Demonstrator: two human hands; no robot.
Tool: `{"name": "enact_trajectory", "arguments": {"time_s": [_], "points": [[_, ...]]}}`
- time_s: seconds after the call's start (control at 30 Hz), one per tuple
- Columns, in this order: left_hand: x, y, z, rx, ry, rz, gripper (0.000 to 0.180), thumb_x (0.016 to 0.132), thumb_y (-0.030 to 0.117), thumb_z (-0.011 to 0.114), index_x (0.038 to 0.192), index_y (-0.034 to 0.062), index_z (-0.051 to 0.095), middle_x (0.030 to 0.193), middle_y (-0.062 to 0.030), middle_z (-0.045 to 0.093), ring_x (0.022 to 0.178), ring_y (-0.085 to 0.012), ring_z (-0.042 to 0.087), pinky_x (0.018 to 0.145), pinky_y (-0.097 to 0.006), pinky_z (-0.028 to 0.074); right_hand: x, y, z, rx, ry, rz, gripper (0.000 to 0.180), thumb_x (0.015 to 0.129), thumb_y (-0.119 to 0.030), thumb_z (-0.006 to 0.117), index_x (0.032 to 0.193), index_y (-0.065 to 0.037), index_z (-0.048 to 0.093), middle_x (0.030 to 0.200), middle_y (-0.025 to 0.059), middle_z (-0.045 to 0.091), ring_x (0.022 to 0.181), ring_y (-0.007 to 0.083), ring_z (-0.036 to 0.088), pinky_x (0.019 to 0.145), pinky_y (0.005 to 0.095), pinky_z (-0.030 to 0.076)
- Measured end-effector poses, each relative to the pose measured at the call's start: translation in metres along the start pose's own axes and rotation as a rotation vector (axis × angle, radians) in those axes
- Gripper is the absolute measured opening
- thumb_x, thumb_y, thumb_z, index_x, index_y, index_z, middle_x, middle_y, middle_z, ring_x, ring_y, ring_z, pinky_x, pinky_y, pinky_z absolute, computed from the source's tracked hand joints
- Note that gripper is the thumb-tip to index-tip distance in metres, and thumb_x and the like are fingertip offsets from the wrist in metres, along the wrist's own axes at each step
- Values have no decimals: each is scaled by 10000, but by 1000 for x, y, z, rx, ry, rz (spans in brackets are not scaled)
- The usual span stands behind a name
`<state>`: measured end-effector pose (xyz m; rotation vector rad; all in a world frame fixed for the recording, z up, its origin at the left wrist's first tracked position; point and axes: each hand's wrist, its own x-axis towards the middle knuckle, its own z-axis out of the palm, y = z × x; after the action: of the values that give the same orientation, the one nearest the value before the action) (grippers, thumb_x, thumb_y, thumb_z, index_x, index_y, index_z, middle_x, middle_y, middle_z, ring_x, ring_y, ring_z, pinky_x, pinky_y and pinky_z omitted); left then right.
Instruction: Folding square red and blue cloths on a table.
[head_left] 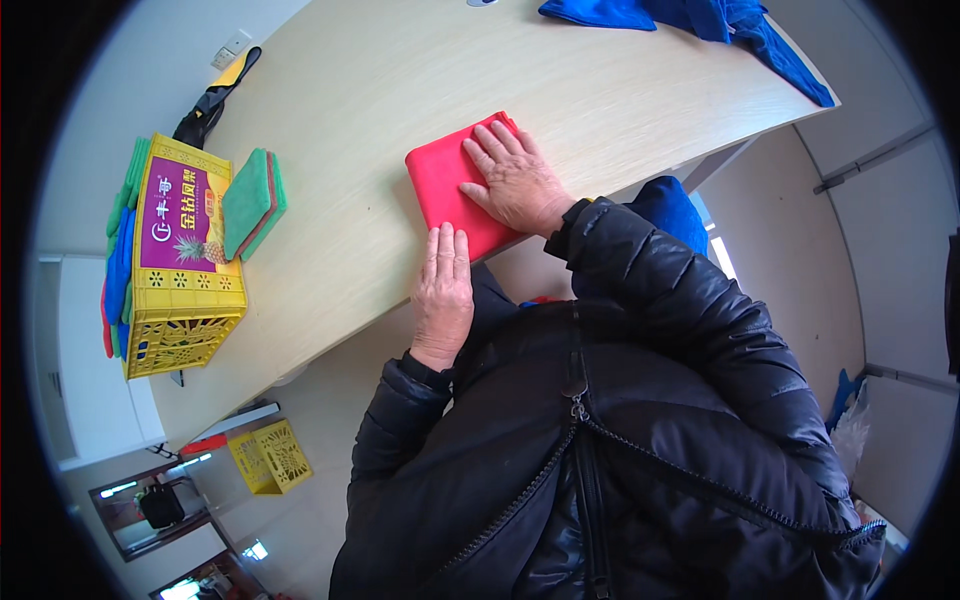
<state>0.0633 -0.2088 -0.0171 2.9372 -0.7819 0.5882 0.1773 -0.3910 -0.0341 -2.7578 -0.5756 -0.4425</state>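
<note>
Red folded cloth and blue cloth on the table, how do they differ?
The red cloth is folded into a flat, neat block; the blue cloth lies loose and rumpled. The left hand and right hand touch the red cloth, but not the blue cloth. The red cloth is at the near edge of the table; the blue cloth lies farther off. Both rest on that table.

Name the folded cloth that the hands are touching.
The red folded cloth, under the left hand and right hand; neither hand touches the green folded cloths beside the yellow crate.
</note>
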Motion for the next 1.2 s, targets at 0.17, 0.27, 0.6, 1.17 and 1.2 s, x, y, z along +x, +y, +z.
{"name": "enact_trajectory", "arguments": {"time_s": [0.17,0.27,0.6,1.17,1.2], "points": [[13,-36,-25,-425,-195,-94,455,937,45,561,1384,-33,533,1459,-198,518,1329,-352,526,1075,-423,459,0,2,-6,5,16,51,684,1005,-502,477,1498,-30,432,1576,182,375,1493,356,288,1220,515,208],[53,-57,-40,-370,-85,-46,499,973,167,564,1432,-15,493,1509,-196,468,1373,-351,476,1121,-427,399,-1,-5,-17,-83,20,38,668,1010,-483,479,1487,-17,441,1568,187,383,1491,355,291,1224,493,210],[90,-89,37,-178,-260,-28,711,1032,506,441,1546,28,329,1591,-190,352,1492,-333,295,1205,-448,258,0,4,-1,18,-32,-76,648,1026,-468,463,1495,-21,430,1588,181,365,1491,337,302,1234,459,206],[36,-13,-79,-381,-79,69,411,970,199,580,1299,-48,591,1329,-194,622,1333,-356,520,1152,-481,347,-2,4,-8,83,16,-98,588,1009,-409,535,1454,-30,478,1522,169,456,1444,350,377,1211,462,262],[52,-6,-110,-703,-54,131,359,974,185,562,1233,-57,618,1244,-192,660,1275,-368,564,1126,-484,375,-5,8,-13,89,-4,-82,564,1012,-381,550,1455,-39,484,1516,169,470,1444,344,383,1215,455,262]]}}
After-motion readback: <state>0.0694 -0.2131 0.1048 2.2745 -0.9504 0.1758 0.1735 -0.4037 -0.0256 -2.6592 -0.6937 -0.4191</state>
